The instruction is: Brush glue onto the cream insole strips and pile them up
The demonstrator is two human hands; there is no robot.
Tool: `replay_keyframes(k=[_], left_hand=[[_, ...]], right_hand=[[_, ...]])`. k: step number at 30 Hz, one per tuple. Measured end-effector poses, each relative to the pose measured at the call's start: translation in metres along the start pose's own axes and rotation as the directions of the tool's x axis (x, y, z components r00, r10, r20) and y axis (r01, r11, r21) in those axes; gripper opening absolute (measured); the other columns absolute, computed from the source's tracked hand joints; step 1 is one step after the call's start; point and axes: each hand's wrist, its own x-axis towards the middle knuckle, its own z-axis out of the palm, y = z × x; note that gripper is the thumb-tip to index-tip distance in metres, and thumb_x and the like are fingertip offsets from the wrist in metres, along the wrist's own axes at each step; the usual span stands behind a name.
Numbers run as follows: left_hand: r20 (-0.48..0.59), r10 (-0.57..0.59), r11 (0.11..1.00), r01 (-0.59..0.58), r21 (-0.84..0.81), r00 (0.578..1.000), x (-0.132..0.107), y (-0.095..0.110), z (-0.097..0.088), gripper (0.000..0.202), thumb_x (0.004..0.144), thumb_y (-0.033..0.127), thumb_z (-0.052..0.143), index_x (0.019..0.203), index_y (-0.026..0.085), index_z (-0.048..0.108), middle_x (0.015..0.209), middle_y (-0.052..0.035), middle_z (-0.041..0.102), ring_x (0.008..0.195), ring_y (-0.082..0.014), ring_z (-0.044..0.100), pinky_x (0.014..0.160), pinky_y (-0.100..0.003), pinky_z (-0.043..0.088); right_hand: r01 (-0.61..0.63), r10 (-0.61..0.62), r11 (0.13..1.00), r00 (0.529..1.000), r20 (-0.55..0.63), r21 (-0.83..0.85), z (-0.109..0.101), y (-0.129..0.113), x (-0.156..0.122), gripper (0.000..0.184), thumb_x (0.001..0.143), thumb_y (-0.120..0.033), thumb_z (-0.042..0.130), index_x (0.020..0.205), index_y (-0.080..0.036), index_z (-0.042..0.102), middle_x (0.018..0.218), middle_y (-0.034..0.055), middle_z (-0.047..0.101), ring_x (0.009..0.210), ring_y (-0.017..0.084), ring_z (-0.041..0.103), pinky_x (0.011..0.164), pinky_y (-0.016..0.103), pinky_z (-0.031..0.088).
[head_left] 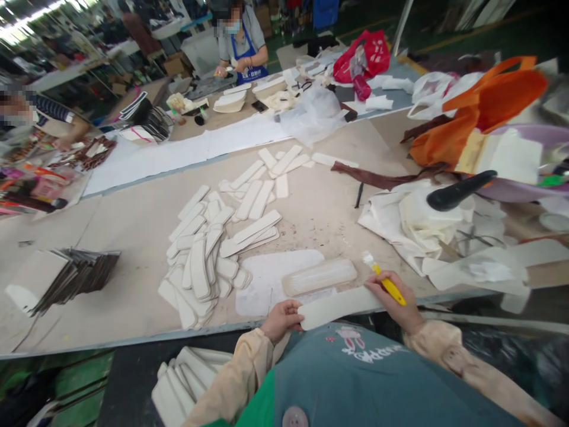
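Note:
My left hand [282, 320] pinches the left end of a long white strip [338, 305] with rounded corners, held at the table's front edge. My right hand [398, 299] grips a yellow-handled brush [391, 289], its bristles covered in white and pointing up and away; its fingers also touch the strip's right end. Just beyond lies another strip [320, 277] with a wet-looking, streaked surface, partly over a pale sheet [258, 290]. To the left is a loose heap of similar white strips [204, 255], and more strips [260, 193] are scattered farther back.
More white pieces [186, 379] lie below the table edge on the left. A fanned stack of dark-edged panels [71, 279] stands at far left. To the right are white cloth [400, 219], a black-handled tool [460, 190] and an orange bag [484, 118]. A co-worker [244, 47] works across the table.

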Motion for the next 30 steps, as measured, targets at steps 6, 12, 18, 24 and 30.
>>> replay_keyframes(k=[6, 12, 18, 24, 30], left_hand=[[-0.414, 0.156, 0.95, -0.022, 0.312, 0.897, 0.025, 0.006, -0.008, 0.036, 0.059, 0.029, 0.074, 0.085, 0.013, 0.055, 0.061, 0.0021, 0.059, 0.054, -0.0101, 0.057, 0.054, -0.023, 0.047], [-0.572, 0.303, 0.818, 0.1, 0.566, 0.762, 0.065, 0.019, -0.029, 0.023, 0.064, 0.018, 0.069, 0.082, 0.016, 0.055, 0.062, 0.0036, 0.058, 0.06, -0.0104, 0.057, 0.061, -0.022, 0.043], [-0.592, 0.347, 0.708, 0.21, 0.674, 0.728, 0.078, 0.017, -0.036, 0.019, 0.068, 0.021, 0.066, 0.083, 0.018, 0.055, 0.07, 0.0005, 0.063, 0.069, -0.0134, 0.059, 0.068, -0.024, 0.04], [-0.58, 0.335, 0.666, 0.249, 0.704, 0.743, 0.08, 0.017, -0.037, 0.02, 0.069, 0.022, 0.065, 0.086, 0.018, 0.055, 0.071, 0.0004, 0.065, 0.07, -0.0138, 0.06, 0.067, -0.024, 0.039], [-0.565, 0.322, 0.653, 0.254, 0.714, 0.76, 0.079, 0.019, -0.038, 0.024, 0.067, 0.023, 0.068, 0.087, 0.019, 0.055, 0.071, 0.0017, 0.066, 0.07, -0.0136, 0.06, 0.066, -0.023, 0.038]], right_hand=[[0.17, -0.142, 0.969, 0.977, 0.161, -0.177, 0.003, 0.007, 0.019, 0.022, 0.078, -0.039, 0.062, 0.088, -0.023, 0.051, 0.09, 0.0035, 0.065, 0.079, 0.019, 0.063, 0.076, 0.033, 0.05], [0.291, -0.221, 0.897, 0.947, 0.232, -0.332, 0.028, 0.013, 0.053, 0.021, 0.082, -0.043, 0.055, 0.086, -0.022, 0.054, 0.077, 0.002, 0.063, 0.07, 0.017, 0.062, 0.066, 0.029, 0.048], [0.339, -0.24, 0.849, 0.931, 0.276, -0.405, 0.048, 0.019, 0.073, 0.019, 0.083, -0.04, 0.052, 0.085, -0.022, 0.054, 0.073, 0.0015, 0.061, 0.067, 0.017, 0.06, 0.064, 0.029, 0.045], [0.367, -0.239, 0.818, 0.918, 0.318, -0.444, 0.054, 0.022, 0.08, 0.016, 0.084, -0.037, 0.05, 0.083, -0.022, 0.052, 0.074, 0.0024, 0.061, 0.068, 0.017, 0.059, 0.065, 0.029, 0.044], [0.376, -0.238, 0.801, 0.914, 0.328, -0.466, 0.059, 0.029, 0.087, 0.015, 0.085, -0.036, 0.049, 0.082, -0.021, 0.05, 0.074, 0.0022, 0.06, 0.068, 0.017, 0.057, 0.066, 0.028, 0.043]])
